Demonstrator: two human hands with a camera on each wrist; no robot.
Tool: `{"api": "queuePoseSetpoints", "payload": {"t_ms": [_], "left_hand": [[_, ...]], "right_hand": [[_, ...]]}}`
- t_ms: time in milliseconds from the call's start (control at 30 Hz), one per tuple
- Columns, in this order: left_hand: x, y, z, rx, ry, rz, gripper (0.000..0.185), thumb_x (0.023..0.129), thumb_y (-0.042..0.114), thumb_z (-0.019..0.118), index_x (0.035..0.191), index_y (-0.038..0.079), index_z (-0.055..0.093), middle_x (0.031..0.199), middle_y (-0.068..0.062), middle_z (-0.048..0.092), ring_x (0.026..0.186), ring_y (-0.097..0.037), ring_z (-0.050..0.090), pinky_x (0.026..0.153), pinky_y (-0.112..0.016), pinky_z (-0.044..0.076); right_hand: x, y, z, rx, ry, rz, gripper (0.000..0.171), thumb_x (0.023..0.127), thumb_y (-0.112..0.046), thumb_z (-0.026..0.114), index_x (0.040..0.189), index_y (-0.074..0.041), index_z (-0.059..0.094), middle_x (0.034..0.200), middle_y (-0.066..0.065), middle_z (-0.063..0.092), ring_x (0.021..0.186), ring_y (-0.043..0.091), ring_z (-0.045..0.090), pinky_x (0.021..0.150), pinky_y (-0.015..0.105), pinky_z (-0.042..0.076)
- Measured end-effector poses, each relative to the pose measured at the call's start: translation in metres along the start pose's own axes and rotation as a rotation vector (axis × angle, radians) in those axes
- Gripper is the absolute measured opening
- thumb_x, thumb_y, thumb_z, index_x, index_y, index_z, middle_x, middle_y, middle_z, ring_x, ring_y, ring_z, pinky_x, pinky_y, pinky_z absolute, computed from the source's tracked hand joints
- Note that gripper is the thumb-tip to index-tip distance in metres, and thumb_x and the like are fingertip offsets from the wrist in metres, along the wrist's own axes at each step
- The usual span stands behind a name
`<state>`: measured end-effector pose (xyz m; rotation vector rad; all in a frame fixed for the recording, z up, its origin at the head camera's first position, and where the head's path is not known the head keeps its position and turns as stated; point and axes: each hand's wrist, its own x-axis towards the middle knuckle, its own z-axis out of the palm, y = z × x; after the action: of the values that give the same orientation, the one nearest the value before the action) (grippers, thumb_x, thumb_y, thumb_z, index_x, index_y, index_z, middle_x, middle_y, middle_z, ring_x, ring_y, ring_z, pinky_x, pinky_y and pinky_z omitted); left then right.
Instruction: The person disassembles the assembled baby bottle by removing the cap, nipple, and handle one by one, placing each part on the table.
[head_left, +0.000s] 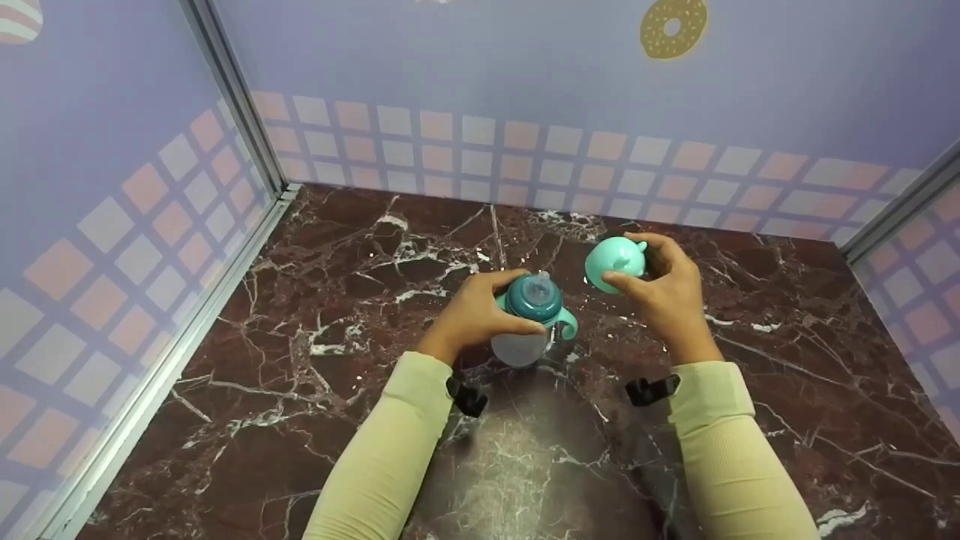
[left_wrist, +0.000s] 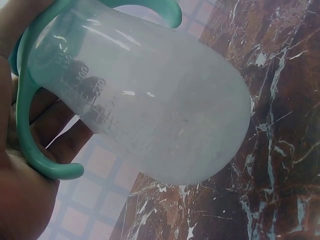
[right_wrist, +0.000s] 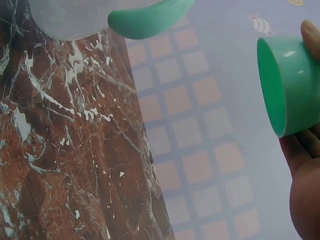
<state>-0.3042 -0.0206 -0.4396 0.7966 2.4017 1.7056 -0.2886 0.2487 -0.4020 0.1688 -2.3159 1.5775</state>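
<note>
In the head view my left hand grips a baby bottle around its neck. The bottle has a clear, frosted body, a dark teal collar with a clear spout on top, and mint green handles. Seen from the left wrist, the bottle's body tilts and printed scale marks show near its neck. To the right, my right hand pinches a mint green domed cap with small ear-like bumps. The right wrist view shows the cap's open rim facing the bottle, apart from it.
A dark red marbled tabletop with white veins lies under both hands. Purple walls with pink and white squares stand behind it and at both sides. Black wrist mounts sit at the sleeve cuffs.
</note>
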Motion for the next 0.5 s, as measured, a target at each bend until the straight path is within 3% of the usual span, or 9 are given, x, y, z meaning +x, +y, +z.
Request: {"api": "queuePoseSetpoints", "payload": {"t_ms": [200,500], "left_hand": [[-0.0007,0.0001,0.0004,-0.006,0.006,-0.025,0.084,0.059,0.035,0.093,0.134,0.018,0.059,0.119,0.005,0.068,0.109,-0.009,0.063,0.101,-0.032,0.048],[-0.0009,0.0017,-0.0008,-0.005,0.013,-0.037,0.084,0.058,0.04,0.093,0.133,0.022,0.06,0.119,0.005,0.068,0.108,-0.009,0.063,0.099,-0.033,0.049]], "right_hand": [[0.0005,0.0038,-0.002,-0.023,-0.001,0.024,0.068,0.071,-0.028,0.086,0.129,-0.008,0.057,0.13,0.01,0.062,0.117,0.017,0.059,0.091,0.025,0.051],[0.0004,0.01,-0.0044,-0.038,0.03,0.067,0.068,0.069,-0.029,0.087,0.127,-0.01,0.058,0.128,0.009,0.063,0.114,0.016,0.06,0.093,0.026,0.051]]}}
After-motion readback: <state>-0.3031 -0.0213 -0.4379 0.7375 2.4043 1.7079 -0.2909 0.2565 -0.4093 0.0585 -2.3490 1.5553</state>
